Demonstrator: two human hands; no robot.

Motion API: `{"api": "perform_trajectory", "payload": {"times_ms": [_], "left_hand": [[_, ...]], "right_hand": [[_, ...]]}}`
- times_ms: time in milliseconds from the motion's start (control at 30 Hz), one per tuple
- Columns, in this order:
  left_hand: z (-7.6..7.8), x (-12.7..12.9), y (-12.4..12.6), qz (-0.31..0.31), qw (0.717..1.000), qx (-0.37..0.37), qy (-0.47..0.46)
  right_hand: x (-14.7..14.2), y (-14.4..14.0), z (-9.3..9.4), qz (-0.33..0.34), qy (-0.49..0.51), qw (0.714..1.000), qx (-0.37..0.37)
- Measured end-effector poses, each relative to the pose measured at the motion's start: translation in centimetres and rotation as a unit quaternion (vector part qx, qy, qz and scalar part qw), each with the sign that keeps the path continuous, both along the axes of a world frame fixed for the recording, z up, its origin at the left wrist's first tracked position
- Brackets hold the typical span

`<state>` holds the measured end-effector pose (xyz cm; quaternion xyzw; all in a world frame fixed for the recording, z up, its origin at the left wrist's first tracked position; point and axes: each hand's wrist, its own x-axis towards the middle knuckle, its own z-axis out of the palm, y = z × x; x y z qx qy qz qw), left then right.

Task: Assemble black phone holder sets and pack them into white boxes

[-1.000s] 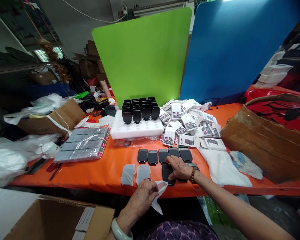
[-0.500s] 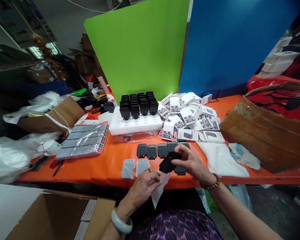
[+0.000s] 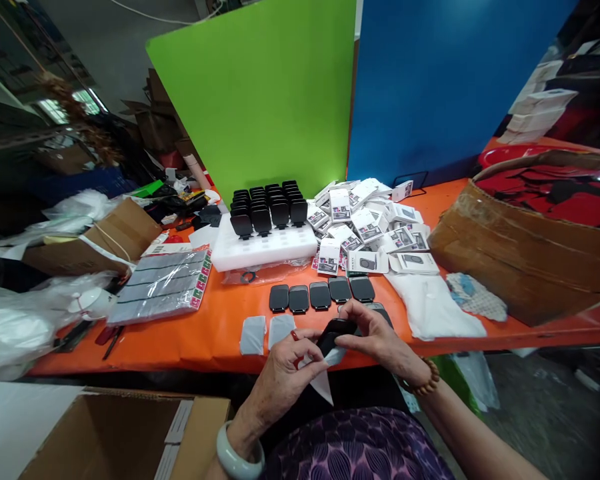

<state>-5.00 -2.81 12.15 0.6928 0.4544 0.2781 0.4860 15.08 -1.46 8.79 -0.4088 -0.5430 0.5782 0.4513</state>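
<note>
My right hand [image 3: 375, 339] is closed on a flat black plate-like piece [image 3: 334, 332], tilted just over the table's front edge. A thin white plastic sleeve [image 3: 324, 387] hangs below it, pinched by my left hand [image 3: 293, 363]; the piece's lower end sits at or inside the sleeve's mouth, partly hidden by my fingers. Behind my hands lies a row of similar black pieces [image 3: 320, 295], with another partly covered by my right hand. Two pieces in whitish sleeves [image 3: 253, 335] lie to the left of my hands.
More black pieces [image 3: 261, 220] stand in a white foam block [image 3: 265, 251]. Beside it is a heap of small white boxes [image 3: 367, 227]. A large brown carton [image 3: 525, 253] stands at right, an open cardboard box [image 3: 205, 427] at lower left, and a plastic-wrapped grey stack [image 3: 160, 283] at left.
The black piece has come lower and the white sleeve now reaches up around its lower end. Both hands have drawn closer together. The whole view has shifted slightly.
</note>
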Motion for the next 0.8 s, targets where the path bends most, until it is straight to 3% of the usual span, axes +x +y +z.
{"api": "perform_trajectory", "payload": {"times_ms": [233, 333, 400, 533, 600, 700, 800], "left_hand": [[-0.7, 0.8, -0.4, 0.052, 0.994, -0.032, -0.090], [-0.4, 1.2, -0.3, 0.069, 0.981, -0.071, -0.167], [0.1, 1.3, -0.1, 0.062, 0.979, -0.081, -0.178], [0.7, 1.6, 0.3, 0.029, 0.986, -0.050, -0.154], [0.6, 1.6, 0.7, 0.039, 0.988, -0.007, -0.149], [-0.2, 1.2, 0.9, 0.156, 0.972, 0.122, -0.122], [-1.3, 0.9, 0.2, 0.297, 0.920, 0.242, -0.079]], "right_hand": [[-0.2, -0.8, -0.8, 0.028, -0.020, 0.999, 0.035], [-0.1, -1.0, -0.1, 0.020, 0.005, 0.999, 0.039], [0.0, -1.1, 0.6, 0.024, -0.031, 0.998, 0.054], [-0.5, -0.9, 1.2, 0.029, -0.120, 0.986, 0.111], [-0.9, -0.5, 1.0, 0.021, -0.118, 0.989, 0.089], [-1.4, 0.2, 0.4, -0.018, -0.059, 0.998, 0.016], [-1.4, 0.7, -0.1, -0.063, 0.018, 0.997, -0.043]]}}
